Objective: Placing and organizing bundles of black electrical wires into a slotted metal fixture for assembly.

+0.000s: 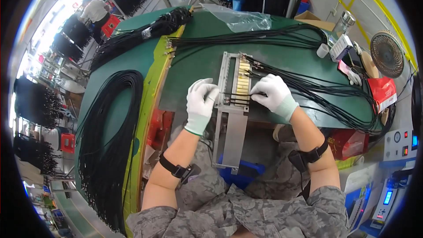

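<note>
A metal fixture [223, 77] with a row of brass-coloured blocks [243, 83] sits at the table's front edge, in front of me. Black cables [304, 81] run into its right side, with their ends lying across the blocks. On the fixture's right, my gloved right hand [274, 94] has thumb and fingers pinched on a black cable. That cable crosses the blocks toward my gloved left hand [202, 102], at the fixture's left side. The left fingertips are closed together at the cable's end; the exact contact is too small to make out.
Black cable bundles lie left [110, 141], far left [145, 35] and at the back [246, 37] of the green table [189, 72]. A yellow strip [150, 92] divides it. Clear plastic bag [240, 20], glass jar [344, 23], fan [387, 53] and red packet [381, 91] stand farther off.
</note>
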Demonstrator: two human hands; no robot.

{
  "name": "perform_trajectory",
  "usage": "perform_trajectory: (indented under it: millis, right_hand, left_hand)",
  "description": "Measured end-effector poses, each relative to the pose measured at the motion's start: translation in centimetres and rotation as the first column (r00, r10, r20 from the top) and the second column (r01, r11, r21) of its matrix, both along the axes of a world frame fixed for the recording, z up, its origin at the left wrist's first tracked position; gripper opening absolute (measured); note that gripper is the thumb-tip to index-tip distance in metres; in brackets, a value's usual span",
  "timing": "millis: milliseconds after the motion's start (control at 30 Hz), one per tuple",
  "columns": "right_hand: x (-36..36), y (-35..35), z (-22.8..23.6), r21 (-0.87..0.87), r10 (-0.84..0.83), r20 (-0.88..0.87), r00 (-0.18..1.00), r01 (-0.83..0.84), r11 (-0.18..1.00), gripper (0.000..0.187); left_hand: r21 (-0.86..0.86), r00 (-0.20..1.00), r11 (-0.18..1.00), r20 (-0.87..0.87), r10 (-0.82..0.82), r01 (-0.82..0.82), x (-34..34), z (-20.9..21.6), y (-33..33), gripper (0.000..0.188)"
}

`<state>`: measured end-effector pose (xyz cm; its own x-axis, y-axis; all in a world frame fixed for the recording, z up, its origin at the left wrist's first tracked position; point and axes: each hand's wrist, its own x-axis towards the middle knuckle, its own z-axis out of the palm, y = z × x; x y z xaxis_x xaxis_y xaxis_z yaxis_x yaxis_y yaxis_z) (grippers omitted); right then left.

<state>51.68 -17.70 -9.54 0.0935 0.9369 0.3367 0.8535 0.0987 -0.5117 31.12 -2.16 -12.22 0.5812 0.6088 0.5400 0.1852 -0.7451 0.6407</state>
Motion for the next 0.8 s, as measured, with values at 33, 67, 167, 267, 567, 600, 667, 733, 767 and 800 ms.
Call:
perform_trajectory:
  millis: [33, 67, 167, 267, 567, 600, 667, 733, 767, 800]
  right_hand:
    - [-0.2, 0.1, 0.0, 0.015, -0.049, 0.089, 0.995, 0.048, 0.999, 0.007]
    - [-0.4, 0.1, 0.1, 0.034, -0.099, 0.177, 0.979, 0.094, 0.995, 0.006]
    - [-0.7, 0.1, -0.2, 0.046, -0.159, 0.281, 0.946, 0.152, 0.987, 0.006]
    - [-0.6, 0.0, -0.2, 0.029, -0.175, 0.316, 0.932, 0.175, 0.984, 0.007]
    - [-0.8, -0.4, -0.1, 0.043, -0.172, 0.364, 0.915, 0.168, 0.985, 0.007]
    - [-0.9, -0.5, -0.1, 0.047, -0.165, 0.349, 0.922, 0.159, 0.986, 0.007]
    - [-1.1, -0.3, -0.2, 0.049, -0.159, 0.333, 0.929, 0.151, 0.987, 0.007]
    - [-1.5, -0.1, -0.3, 0.022, -0.154, 0.348, 0.925, 0.156, 0.988, 0.009]
    - [-1.5, -0.1, -0.4, 0.010, -0.152, 0.355, 0.922, 0.159, 0.987, 0.010]
    - [-1.3, -0.1, -0.6, 0.010, -0.158, 0.355, 0.921, 0.165, 0.986, 0.010]
  left_hand:
    - [-0.010, 1.000, 1.000, -0.004, -0.007, 0.007, 0.0, -0.3, 0.0, 0.013]
    - [-0.037, 1.000, 0.999, -0.007, 0.017, -0.017, 0.1, -0.6, -0.1, 0.014]
    - [-0.088, 0.998, 0.994, -0.013, 0.061, -0.062, 0.1, -1.0, -0.2, 0.015]
    - [-0.100, 0.994, 0.995, -0.108, -0.009, -0.002, -0.1, -0.9, -0.1, 0.017]
    - [-0.199, 0.980, 0.980, -0.201, -0.016, -0.025, -0.2, -0.5, -0.4, 0.019]
    - [-0.156, 0.983, 0.988, -0.176, -0.052, 0.024, -0.1, -0.6, -0.5, 0.020]
    - [-0.067, 0.983, 0.991, -0.132, -0.126, 0.118, 0.4, -0.7, -0.7, 0.024]
    - [0.074, 0.973, 0.988, -0.197, -0.118, 0.134, 0.6, -0.9, -1.8, 0.025]
    - [0.212, 0.961, 0.965, -0.259, -0.098, 0.156, 0.7, -0.8, -2.4, 0.027]
    - [0.345, 0.946, 0.920, -0.315, -0.073, 0.186, 0.8, -0.7, -2.8, 0.028]
